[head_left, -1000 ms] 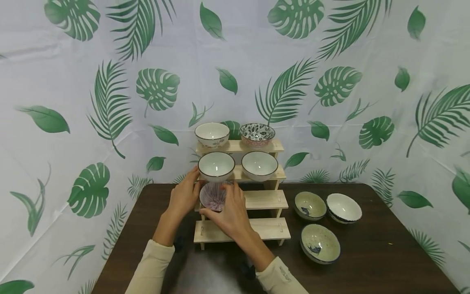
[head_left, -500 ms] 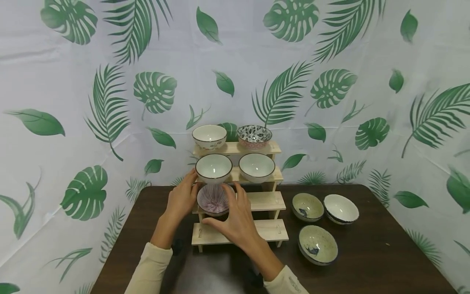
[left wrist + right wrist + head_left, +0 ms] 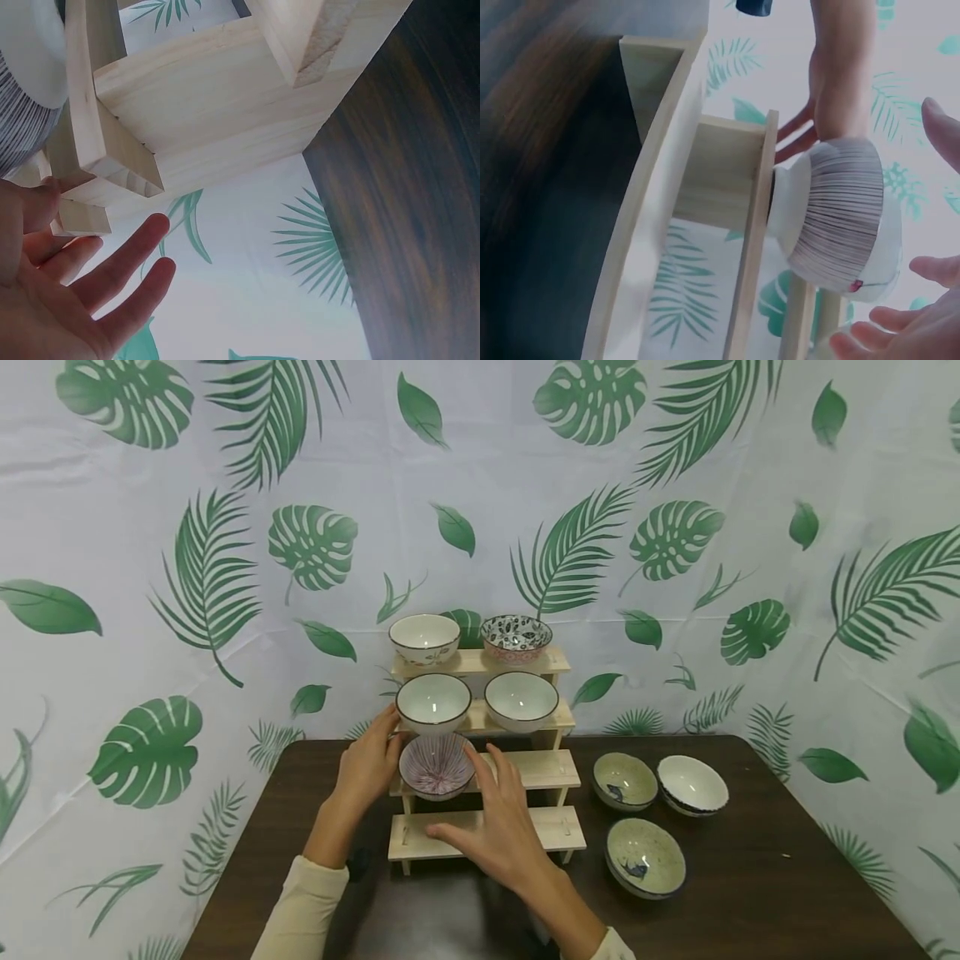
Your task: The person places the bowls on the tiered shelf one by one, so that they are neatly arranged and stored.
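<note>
bowl (image 3: 437,768) with purple stripes is seen upright on its foot, mouth up and round axis vertical, at the left end of a wooden stand's (image 3: 536,770) second tier from the bottom. beside it, the left hand (image 3: 363,768) is held with fingers loosely spread, contact uncertain; the right hand's (image 3: 506,818) fingers are spread, clear of the rim. inside two greenish bowls (image 3: 646,857) on the bench (image 3: 750,885), dark blue motifs are shown, near a white bowl (image 3: 693,783). four more bowls (image 3: 521,700) are lined up on the upper tiers.
</note>
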A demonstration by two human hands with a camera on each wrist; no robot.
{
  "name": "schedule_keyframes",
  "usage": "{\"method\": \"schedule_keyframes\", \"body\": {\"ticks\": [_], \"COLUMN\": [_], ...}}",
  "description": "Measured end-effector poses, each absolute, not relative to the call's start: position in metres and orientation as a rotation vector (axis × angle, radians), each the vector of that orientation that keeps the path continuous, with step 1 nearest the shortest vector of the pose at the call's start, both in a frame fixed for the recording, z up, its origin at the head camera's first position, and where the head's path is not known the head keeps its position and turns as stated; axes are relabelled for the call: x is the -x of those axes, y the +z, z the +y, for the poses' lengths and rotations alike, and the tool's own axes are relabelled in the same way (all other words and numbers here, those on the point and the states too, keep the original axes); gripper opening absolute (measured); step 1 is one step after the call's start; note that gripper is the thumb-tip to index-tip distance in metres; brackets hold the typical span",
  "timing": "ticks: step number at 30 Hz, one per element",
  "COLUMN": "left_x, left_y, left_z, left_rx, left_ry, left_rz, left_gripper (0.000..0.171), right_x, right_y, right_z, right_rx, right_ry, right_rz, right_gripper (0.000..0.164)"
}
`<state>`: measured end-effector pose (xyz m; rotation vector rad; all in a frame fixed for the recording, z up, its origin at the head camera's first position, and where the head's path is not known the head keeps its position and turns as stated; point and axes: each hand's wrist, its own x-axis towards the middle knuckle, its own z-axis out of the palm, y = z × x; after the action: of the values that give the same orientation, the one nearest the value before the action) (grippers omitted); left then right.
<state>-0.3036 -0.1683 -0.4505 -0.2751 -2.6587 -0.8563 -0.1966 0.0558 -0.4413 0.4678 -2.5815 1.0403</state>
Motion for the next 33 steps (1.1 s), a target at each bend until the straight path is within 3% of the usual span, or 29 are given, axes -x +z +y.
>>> {"method": "schedule_keyframes", "body": {"ticks": [33], "left_x": [0.312], "left_y": [-0.457], "left_z": [-0.184], "left_rx": [0.336], "left_ry": [-1.11], "left_rz": [-2.56], "left_gripper": [0.055], "right_x": [0.152], "right_y": [-0.428], "right_z": [0.149], "right_rx": [-0.241], "right_ry": [1.109], "right_rz": [-2.588], "right_gripper": [0.102]}}
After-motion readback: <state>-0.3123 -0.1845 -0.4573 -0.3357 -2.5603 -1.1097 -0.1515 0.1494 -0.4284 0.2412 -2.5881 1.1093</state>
